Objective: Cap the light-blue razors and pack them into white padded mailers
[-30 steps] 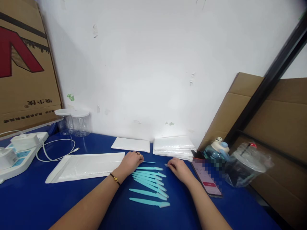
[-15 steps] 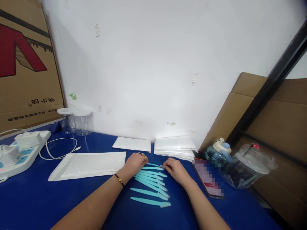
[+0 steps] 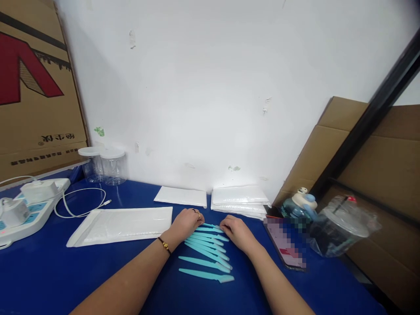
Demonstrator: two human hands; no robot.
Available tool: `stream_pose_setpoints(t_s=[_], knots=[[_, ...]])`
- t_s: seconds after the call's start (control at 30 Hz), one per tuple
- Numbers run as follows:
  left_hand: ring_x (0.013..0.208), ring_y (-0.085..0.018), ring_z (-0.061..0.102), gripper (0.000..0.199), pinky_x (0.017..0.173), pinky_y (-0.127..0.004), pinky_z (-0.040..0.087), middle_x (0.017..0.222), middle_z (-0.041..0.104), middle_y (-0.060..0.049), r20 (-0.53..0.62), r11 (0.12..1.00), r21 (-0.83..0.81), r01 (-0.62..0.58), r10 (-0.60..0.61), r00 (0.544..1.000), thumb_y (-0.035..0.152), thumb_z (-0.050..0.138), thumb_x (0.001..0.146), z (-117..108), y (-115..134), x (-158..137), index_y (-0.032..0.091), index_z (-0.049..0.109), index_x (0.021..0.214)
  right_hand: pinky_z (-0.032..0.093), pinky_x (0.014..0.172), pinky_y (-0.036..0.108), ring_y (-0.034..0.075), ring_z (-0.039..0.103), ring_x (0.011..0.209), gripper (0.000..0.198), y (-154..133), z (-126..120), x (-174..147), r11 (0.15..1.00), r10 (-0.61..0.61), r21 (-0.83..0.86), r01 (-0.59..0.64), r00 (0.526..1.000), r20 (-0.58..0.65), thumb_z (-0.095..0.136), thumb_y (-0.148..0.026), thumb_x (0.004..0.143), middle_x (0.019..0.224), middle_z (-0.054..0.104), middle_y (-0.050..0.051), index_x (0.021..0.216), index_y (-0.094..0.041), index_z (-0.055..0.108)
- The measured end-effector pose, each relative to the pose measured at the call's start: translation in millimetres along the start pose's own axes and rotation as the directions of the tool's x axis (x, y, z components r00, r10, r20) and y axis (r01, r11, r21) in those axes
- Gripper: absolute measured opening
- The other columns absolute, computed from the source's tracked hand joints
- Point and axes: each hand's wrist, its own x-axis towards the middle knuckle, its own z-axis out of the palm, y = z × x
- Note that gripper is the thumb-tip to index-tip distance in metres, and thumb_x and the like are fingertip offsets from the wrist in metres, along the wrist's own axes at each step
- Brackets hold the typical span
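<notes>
Several turquoise eyebrow razors (image 3: pixel 206 274) lie in a fanned row on the blue table, blade ends to the right. At the far end of the row, one eyebrow razor (image 3: pixel 211 225) spans the gap between my hands. My left hand (image 3: pixel 189 222), with a ring and a beaded bracelet, pinches its handle end; the fingers partly cover it. My right hand (image 3: pixel 235 231) has its fingers closed at the other end, thumb and index together. Just left of my left hand lies a white padded mailer (image 3: pixel 126 226).
Behind my hands are another white mailer (image 3: pixel 180 196) and a stack of them (image 3: pixel 239 197). To the right sit a phone (image 3: pixel 285 245), a figurine (image 3: pixel 299 205) and a bagged cup (image 3: pixel 343 227). A power strip (image 3: pixel 39 218), a white cable and clear jars (image 3: pixel 113 168) stand left.
My right hand has shifted slightly left, its fingertips nearer the end of the far eyebrow razor. My left hand has barely moved, and the other razors lie as before.
</notes>
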Motion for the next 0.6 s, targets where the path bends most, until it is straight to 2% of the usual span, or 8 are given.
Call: stream_pose_setpoints(t_s=[0.17, 0.27, 0.33, 0.37, 0.4, 0.5, 0.53, 0.6], knots=[[0.080, -0.016, 0.057, 0.022, 0.072, -0.026, 0.037, 0.080, 0.064, -0.001, 0.021, 0.999, 0.020, -0.050, 0.049, 0.999, 0.019, 0.045, 0.087, 0, 8, 0, 0.019, 0.063, 0.074, 0.043, 0.071, 0.024, 0.015, 0.058, 0.076, 0.019, -11, 2, 1, 1.000, -0.023, 0.004, 0.023, 1.000, 0.009, 0.047, -0.017, 0.086, 0.080, 0.059, 0.003, 0.081, -0.019, 0.065], [0.080, -0.017, 0.057, 0.025, 0.073, -0.027, 0.038, 0.080, 0.064, -0.003, 0.047, 0.999, 0.028, -0.040, 0.038, 0.998, 0.022, 0.043, 0.088, -2, 13, -2, 0.019, 0.063, 0.074, 0.043, 0.071, 0.025, 0.015, 0.057, 0.076, 0.021, -17, -2, -1, 1.000, -0.006, 0.003, 0.006, 0.999, 0.031, 0.046, -0.018, 0.086, 0.080, 0.059, 0.003, 0.080, -0.019, 0.066], [0.084, -0.018, 0.057, 0.024, 0.077, -0.028, 0.039, 0.086, 0.064, -0.003, 0.055, 1.000, -0.011, -0.021, 0.022, 0.998, 0.028, 0.043, 0.088, -6, 15, -6, 0.020, 0.065, 0.082, 0.043, 0.075, 0.027, 0.017, 0.057, 0.082, 0.020, -22, -7, -5, 1.000, 0.021, 0.017, -0.022, 0.999, 0.041, 0.047, -0.023, 0.086, 0.084, 0.060, 0.005, 0.086, -0.019, 0.067], [0.089, -0.019, 0.057, 0.023, 0.080, -0.029, 0.039, 0.091, 0.064, -0.004, 0.058, 0.999, -0.040, -0.017, 0.019, 0.998, 0.034, 0.045, 0.088, -8, 15, -9, 0.021, 0.064, 0.089, 0.043, 0.079, 0.029, 0.019, 0.056, 0.089, 0.020, -24, -9, -8, 0.999, 0.033, 0.033, -0.034, 0.998, 0.046, 0.050, -0.028, 0.085, 0.091, 0.060, 0.006, 0.095, -0.020, 0.066], [0.095, -0.021, 0.055, 0.028, 0.083, -0.031, 0.039, 0.098, 0.063, -0.004, 0.065, 0.998, -0.069, -0.015, 0.020, 0.998, 0.042, 0.047, 0.086, -10, 15, -13, 0.023, 0.062, 0.099, 0.041, 0.084, 0.032, 0.022, 0.053, 0.099, 0.030, -27, -11, -12, 0.997, 0.045, 0.055, -0.048, 0.997, 0.059, 0.055, -0.035, 0.082, 0.102, 0.059, 0.008, 0.108, -0.020, 0.062], [0.113, -0.029, 0.045, 0.073, 0.094, -0.039, 0.035, 0.121, 0.052, -0.009, 0.129, 0.993, -0.112, -0.041, 0.056, 0.990, 0.065, 0.057, 0.067, -17, 15, -27, 0.025, 0.046, 0.127, 0.029, 0.102, 0.041, 0.030, 0.031, 0.126, 0.095, -36, -14, -22, 0.992, 0.060, 0.096, -0.081, 0.976, 0.209, 0.072, -0.050, 0.059, 0.139, 0.035, 0.012, 0.140, -0.021, 0.030], [0.116, -0.031, 0.042, 0.087, 0.096, -0.042, 0.034, 0.125, 0.049, -0.010, 0.157, 0.992, -0.109, -0.060, 0.077, 0.985, 0.069, 0.061, 0.059, -19, 16, -31, 0.025, 0.040, 0.131, 0.024, 0.105, 0.043, 0.032, 0.023, 0.130, 0.109, -39, -14, -25, 0.992, 0.060, 0.091, -0.088, 0.959, 0.278, 0.075, -0.051, 0.053, 0.144, 0.026, 0.011, 0.143, -0.022, 0.022], [0.116, -0.033, 0.040, 0.104, 0.097, -0.044, 0.033, 0.127, 0.045, -0.011, 0.190, 0.992, -0.086, -0.095, 0.110, 0.975, 0.069, 0.067, 0.045, -23, 20, -37, 0.023, 0.036, 0.133, 0.016, 0.108, 0.045, 0.034, 0.015, 0.133, 0.117, -46, -13, -29, 0.993, 0.068, 0.060, -0.097, 0.927, 0.369, 0.076, -0.051, 0.048, 0.148, 0.019, 0.010, 0.144, -0.022, 0.016]])
